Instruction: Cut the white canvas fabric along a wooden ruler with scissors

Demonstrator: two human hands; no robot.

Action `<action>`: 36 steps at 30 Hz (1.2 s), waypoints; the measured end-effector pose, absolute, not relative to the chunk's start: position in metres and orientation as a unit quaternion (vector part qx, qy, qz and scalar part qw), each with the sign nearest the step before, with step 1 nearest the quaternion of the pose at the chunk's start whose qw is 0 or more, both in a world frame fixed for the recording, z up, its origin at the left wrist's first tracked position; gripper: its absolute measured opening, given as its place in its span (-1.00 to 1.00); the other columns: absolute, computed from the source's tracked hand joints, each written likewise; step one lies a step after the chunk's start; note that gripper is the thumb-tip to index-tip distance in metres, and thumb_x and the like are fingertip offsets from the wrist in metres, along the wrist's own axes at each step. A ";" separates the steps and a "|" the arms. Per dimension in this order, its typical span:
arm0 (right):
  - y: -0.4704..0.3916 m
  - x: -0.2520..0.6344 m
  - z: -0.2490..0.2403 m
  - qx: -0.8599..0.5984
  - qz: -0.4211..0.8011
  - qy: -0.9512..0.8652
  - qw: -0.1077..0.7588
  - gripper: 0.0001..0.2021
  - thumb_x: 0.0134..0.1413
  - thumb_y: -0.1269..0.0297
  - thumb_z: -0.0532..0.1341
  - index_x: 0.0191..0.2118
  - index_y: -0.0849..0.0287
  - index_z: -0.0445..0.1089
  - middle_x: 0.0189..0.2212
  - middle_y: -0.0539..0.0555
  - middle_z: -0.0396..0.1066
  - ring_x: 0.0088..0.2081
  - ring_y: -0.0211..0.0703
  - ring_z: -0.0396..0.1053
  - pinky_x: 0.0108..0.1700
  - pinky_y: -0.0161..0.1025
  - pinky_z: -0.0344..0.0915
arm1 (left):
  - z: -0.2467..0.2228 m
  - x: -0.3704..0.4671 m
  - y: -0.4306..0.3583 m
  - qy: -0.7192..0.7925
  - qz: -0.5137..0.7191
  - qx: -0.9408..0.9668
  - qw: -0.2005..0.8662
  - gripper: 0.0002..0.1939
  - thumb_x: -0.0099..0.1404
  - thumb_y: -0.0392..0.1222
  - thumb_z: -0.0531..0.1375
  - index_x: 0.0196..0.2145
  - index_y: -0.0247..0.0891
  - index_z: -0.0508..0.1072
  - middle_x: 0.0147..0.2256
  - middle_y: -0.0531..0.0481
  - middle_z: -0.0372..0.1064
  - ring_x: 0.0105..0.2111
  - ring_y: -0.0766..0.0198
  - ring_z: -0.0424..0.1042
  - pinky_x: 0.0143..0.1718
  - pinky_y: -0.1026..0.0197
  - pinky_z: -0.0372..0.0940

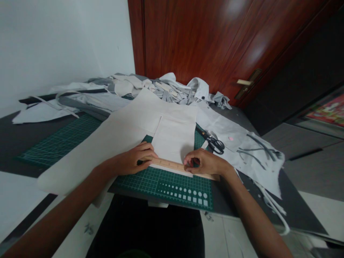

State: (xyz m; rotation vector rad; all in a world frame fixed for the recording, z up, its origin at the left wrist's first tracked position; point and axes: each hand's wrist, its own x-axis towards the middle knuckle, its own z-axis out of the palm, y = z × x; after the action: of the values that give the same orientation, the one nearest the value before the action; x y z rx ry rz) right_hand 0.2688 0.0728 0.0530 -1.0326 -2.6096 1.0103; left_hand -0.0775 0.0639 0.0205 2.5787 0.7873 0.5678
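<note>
Apparently mid-marking, the left hand (134, 160) presses flat on a wooden ruler (172, 165) across white fabric (173, 138), while the right hand (205, 162) pinches something small, unidentifiable, at its edge; steadiness matters next.

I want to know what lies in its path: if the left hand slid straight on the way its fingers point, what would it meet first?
Probably the right hand: the left hand points along the wooden ruler toward it.
</note>
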 end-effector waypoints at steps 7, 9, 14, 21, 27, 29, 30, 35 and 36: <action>0.073 0.269 0.053 -0.344 0.344 -0.871 0.075 -0.91 0.10 0.32 0.35 -0.26 0.19 0.58 -0.49 -0.06 0.48 -0.48 -0.31 0.36 -0.40 -0.37 0.21 | 0.021 -0.077 0.063 0.277 0.215 0.916 0.193 -0.77 0.48 -0.20 0.12 0.00 -0.17 0.53 -0.07 -0.08 0.40 -0.04 0.13 0.37 0.07 0.08 0.27; 0.074 0.269 0.053 -0.343 0.345 -0.871 0.070 -0.90 0.10 0.32 0.35 -0.26 0.19 0.58 -0.48 -0.06 0.48 -0.47 -0.31 0.36 -0.40 -0.36 0.22 | 0.019 -0.077 0.064 0.273 0.217 0.918 0.191 -0.78 0.48 -0.20 0.12 -0.02 -0.19 0.53 -0.07 -0.09 0.39 -0.04 0.14 0.37 0.07 0.10 0.26; 0.074 0.270 0.052 -0.337 0.345 -0.873 0.074 -0.90 0.12 0.30 0.33 -0.25 0.18 0.57 -0.47 -0.05 0.49 -0.46 -0.31 0.36 -0.39 -0.37 0.22 | 0.019 -0.078 0.064 0.270 0.210 0.920 0.192 -0.80 0.50 -0.21 0.11 -0.05 -0.22 0.51 -0.06 -0.11 0.36 -0.02 0.15 0.36 0.06 0.12 0.27; 0.072 0.269 0.054 -0.343 0.332 -0.876 0.071 -0.91 0.12 0.32 0.33 -0.26 0.18 0.57 -0.49 -0.07 0.47 -0.47 -0.32 0.36 -0.40 -0.38 0.21 | 0.020 -0.079 0.063 0.266 0.206 0.921 0.195 -0.76 0.49 -0.21 0.12 -0.01 -0.20 0.55 -0.05 -0.11 0.38 -0.03 0.14 0.37 0.06 0.09 0.29; 0.072 0.270 0.053 -0.335 0.330 -0.880 0.075 -0.92 0.12 0.32 0.34 -0.27 0.18 0.57 -0.47 -0.06 0.49 -0.47 -0.32 0.37 -0.40 -0.38 0.21 | 0.022 -0.079 0.062 0.273 0.203 0.920 0.197 -0.78 0.50 -0.21 0.11 -0.06 -0.21 0.56 -0.05 -0.11 0.37 -0.02 0.14 0.37 0.07 0.10 0.28; 0.072 0.270 0.053 -0.333 0.332 -0.879 0.076 -0.92 0.12 0.32 0.34 -0.26 0.18 0.57 -0.48 -0.07 0.48 -0.47 -0.32 0.36 -0.40 -0.38 0.21 | 0.022 -0.078 0.061 0.273 0.206 0.919 0.195 -0.78 0.49 -0.21 0.11 -0.08 -0.21 0.56 -0.06 -0.10 0.37 -0.02 0.14 0.37 0.07 0.10 0.27; 0.072 0.270 0.053 -0.332 0.333 -0.879 0.076 -0.92 0.12 0.32 0.34 -0.26 0.17 0.57 -0.48 -0.07 0.48 -0.47 -0.32 0.36 -0.40 -0.38 0.21 | 0.022 -0.078 0.061 0.273 0.206 0.920 0.194 -0.78 0.49 -0.21 0.11 -0.08 -0.21 0.56 -0.06 -0.11 0.37 -0.02 0.14 0.37 0.06 0.11 0.27; 0.072 0.270 0.053 -0.332 0.336 -0.878 0.073 -0.90 0.12 0.29 0.35 -0.25 0.18 0.57 -0.46 -0.06 0.49 -0.46 -0.32 0.37 -0.39 -0.37 0.21 | 0.020 -0.078 0.062 0.267 0.204 0.922 0.190 -0.79 0.50 -0.21 0.10 -0.09 -0.23 0.54 -0.05 -0.12 0.35 -0.01 0.14 0.36 0.07 0.11 0.26; 0.073 0.270 0.053 -0.332 0.339 -0.878 0.069 -0.89 0.11 0.28 0.36 -0.24 0.18 0.57 -0.46 -0.06 0.49 -0.45 -0.31 0.37 -0.39 -0.37 0.22 | 0.020 -0.078 0.063 0.267 0.206 0.922 0.192 -0.80 0.50 -0.21 0.11 -0.10 -0.23 0.54 -0.06 -0.11 0.35 -0.02 0.15 0.36 0.06 0.12 0.26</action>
State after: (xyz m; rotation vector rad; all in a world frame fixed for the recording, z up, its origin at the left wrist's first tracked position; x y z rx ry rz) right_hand 0.2702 0.0726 0.0534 -1.0001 -2.6416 1.0189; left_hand -0.0783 0.0625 0.0199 2.5879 0.7507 0.5787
